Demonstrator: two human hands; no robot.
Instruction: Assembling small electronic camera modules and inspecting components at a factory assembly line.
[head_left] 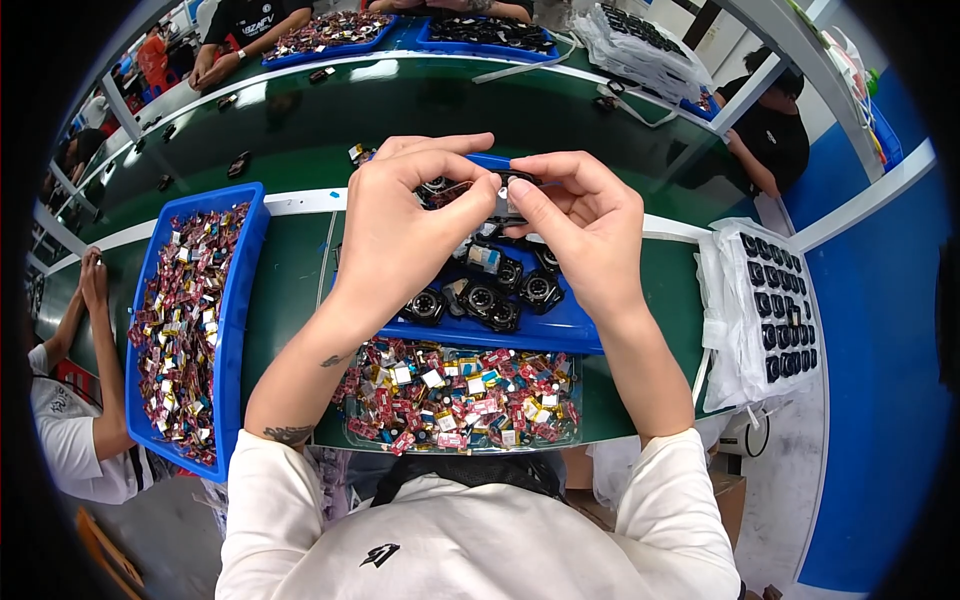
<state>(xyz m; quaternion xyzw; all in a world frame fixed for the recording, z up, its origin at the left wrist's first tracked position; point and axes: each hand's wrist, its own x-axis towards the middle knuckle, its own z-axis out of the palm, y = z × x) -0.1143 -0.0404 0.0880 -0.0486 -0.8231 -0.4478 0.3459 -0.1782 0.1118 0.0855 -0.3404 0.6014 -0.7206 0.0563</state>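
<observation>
Left hand (415, 215) and right hand (590, 215) pinch a small dark housing (503, 208) between thumbs and fingers above the blue tray's (560, 330) far part, apparently mid-assembly, likely calling next for steady, careful alignment

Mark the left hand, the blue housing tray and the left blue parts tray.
Left hand (412, 208): head view, back of the hand.
Blue housing tray (574, 322): head view, bare floor at right.
Left blue parts tray (233, 330): head view, right wall.
</observation>
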